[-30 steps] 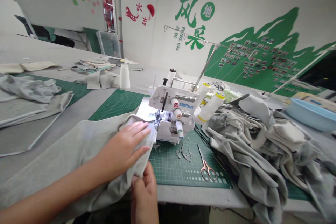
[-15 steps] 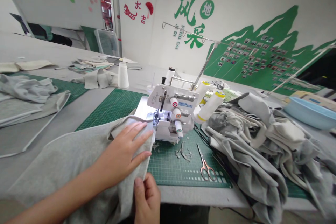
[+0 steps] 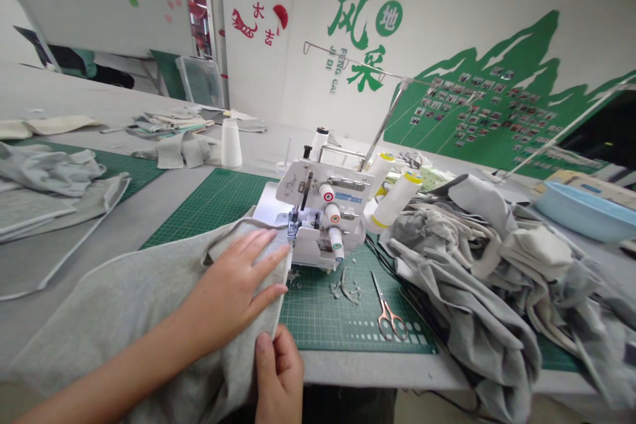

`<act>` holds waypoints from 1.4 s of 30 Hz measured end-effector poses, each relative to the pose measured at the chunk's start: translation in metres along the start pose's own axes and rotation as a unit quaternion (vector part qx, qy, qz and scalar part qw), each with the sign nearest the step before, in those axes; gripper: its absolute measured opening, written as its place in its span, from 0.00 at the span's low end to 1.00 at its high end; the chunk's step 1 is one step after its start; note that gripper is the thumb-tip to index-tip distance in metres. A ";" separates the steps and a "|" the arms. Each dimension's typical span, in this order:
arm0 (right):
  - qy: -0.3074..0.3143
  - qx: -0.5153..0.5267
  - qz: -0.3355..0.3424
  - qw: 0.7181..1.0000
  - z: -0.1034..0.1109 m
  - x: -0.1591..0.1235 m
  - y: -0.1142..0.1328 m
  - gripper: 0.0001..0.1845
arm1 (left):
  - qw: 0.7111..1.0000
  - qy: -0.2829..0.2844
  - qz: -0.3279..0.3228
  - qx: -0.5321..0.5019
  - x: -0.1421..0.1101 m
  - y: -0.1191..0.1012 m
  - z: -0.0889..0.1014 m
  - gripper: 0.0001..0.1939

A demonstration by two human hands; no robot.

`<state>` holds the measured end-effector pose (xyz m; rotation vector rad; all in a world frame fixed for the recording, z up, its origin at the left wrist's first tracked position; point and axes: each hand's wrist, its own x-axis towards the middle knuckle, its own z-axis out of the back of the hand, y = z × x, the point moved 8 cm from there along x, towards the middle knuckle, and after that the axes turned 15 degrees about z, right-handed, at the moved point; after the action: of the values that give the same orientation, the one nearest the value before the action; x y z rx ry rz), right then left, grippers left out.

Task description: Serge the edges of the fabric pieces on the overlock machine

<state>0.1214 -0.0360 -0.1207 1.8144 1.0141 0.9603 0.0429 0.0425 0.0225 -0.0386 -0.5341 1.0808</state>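
A white overlock sewing machine (image 3: 322, 212) stands on a green cutting mat (image 3: 328, 311). A large grey fabric piece (image 3: 124, 298) lies in front of it, its edge running under the presser foot. My left hand (image 3: 233, 288) lies flat on the fabric just left of the needle, fingers stretched out. My right hand (image 3: 278, 374) pinches the fabric's near edge at the table front, thumb on top.
Scissors (image 3: 386, 313) and thread scraps (image 3: 348, 286) lie on the mat right of the machine. A heap of grey garments (image 3: 497, 278) fills the right side, a light blue basin (image 3: 581, 209) behind it. A white thread cone (image 3: 231, 143) and more fabric (image 3: 54, 179) sit at the left.
My right hand slid slightly right along the fabric's near edge. The left hand stays flat on the cloth by the needle; the view shifted a little.
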 end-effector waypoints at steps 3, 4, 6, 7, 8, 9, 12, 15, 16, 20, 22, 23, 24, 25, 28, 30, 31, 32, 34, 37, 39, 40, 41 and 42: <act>-0.006 -0.002 0.001 1.000 0.001 0.000 -0.001 0.25 | 1.000 -0.004 0.003 -0.008 0.001 0.000 0.001 0.25; -0.009 -0.003 0.001 1.000 0.002 0.000 -0.001 0.25 | 1.000 -0.003 0.003 -0.011 0.002 0.000 0.001 0.26; -0.008 -0.002 -0.004 1.000 0.002 0.000 -0.001 0.25 | 1.000 -0.004 0.007 -0.018 0.003 0.000 0.001 0.27; -0.006 -0.002 -0.006 1.000 0.002 -0.001 -0.001 0.25 | 1.000 -0.004 0.011 -0.023 0.004 0.001 0.001 0.27; -0.002 -0.002 -0.009 1.000 0.002 -0.001 -0.001 0.25 | 1.000 -0.004 0.014 -0.027 0.005 0.001 0.001 0.27; 0.001 -0.002 -0.011 1.000 0.002 -0.001 -0.002 0.25 | 0.999 -0.004 0.017 -0.031 0.006 0.002 0.001 0.27; 0.006 -0.006 -0.013 1.000 0.003 -0.001 -0.003 0.25 | 0.999 -0.001 0.022 -0.034 0.008 0.003 0.002 0.26; 0.013 -0.005 -0.018 1.000 0.002 -0.002 -0.005 0.26 | 0.999 0.004 0.025 -0.035 0.011 0.004 0.003 0.26; 0.016 0.000 -0.022 1.000 0.001 -0.002 -0.006 0.26 | 0.999 0.005 0.027 -0.036 0.012 0.004 0.003 0.27; 0.016 0.027 -0.027 0.999 -0.003 -0.004 -0.005 0.25 | 0.999 0.008 0.030 -0.036 0.017 0.007 0.002 0.26; 0.012 0.034 -0.024 0.999 -0.003 -0.003 -0.003 0.24 | 0.999 0.009 0.030 -0.034 0.020 0.008 0.001 0.26; 0.014 0.037 -0.024 0.999 -0.004 -0.003 -0.003 0.24 | 0.999 0.010 0.030 -0.032 0.021 0.009 0.000 0.26; 0.017 0.039 -0.025 0.999 -0.004 -0.003 -0.003 0.24 | 0.999 0.011 0.030 -0.030 0.022 0.009 -0.001 0.26; 0.020 0.041 -0.029 0.999 -0.004 -0.003 -0.003 0.24 | 0.999 0.014 0.030 -0.027 0.023 0.009 -0.001 0.26; 0.016 0.044 -0.036 0.998 -0.004 -0.004 -0.003 0.25 | 0.999 0.021 0.031 -0.020 0.027 0.010 -0.002 0.27; 0.008 0.044 -0.039 0.998 -0.004 -0.004 -0.002 0.25 | 0.999 0.026 0.030 -0.014 0.031 0.009 -0.002 0.27; 0.007 0.045 -0.040 0.998 -0.004 -0.004 -0.001 0.25 | 0.999 0.027 0.030 -0.010 0.032 0.009 -0.002 0.27; 0.007 0.047 -0.040 0.998 -0.004 -0.004 0.000 0.25 | 0.999 0.027 0.030 -0.005 0.034 0.008 -0.001 0.27; 0.009 0.051 -0.038 0.998 -0.005 -0.003 0.003 0.25 | 0.999 0.028 0.030 0.006 0.037 0.007 -0.002 0.28; 0.017 0.059 -0.031 0.998 -0.006 -0.003 0.006 0.25 | 0.999 0.029 0.030 0.017 0.039 0.005 -0.003 0.28; 0.021 0.058 -0.031 0.998 -0.006 -0.003 0.007 0.25 | 0.999 0.030 0.030 0.020 0.041 0.005 -0.003 0.27; 0.023 0.056 -0.032 0.998 -0.006 -0.004 0.006 0.26 | 0.999 0.030 0.030 0.021 0.042 0.005 -0.004 0.27; 0.025 0.053 -0.032 0.998 -0.006 -0.004 0.006 0.26 | 0.999 0.029 0.030 0.020 0.043 0.006 -0.004 0.27; 0.027 0.051 -0.030 0.998 -0.006 -0.005 0.005 0.26 | 0.999 0.027 0.030 0.020 0.045 0.006 -0.004 0.27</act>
<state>0.1154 -0.0400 -0.1144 1.8383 1.1652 0.9407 0.0556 0.0848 0.0347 -0.0498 -0.4650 1.1456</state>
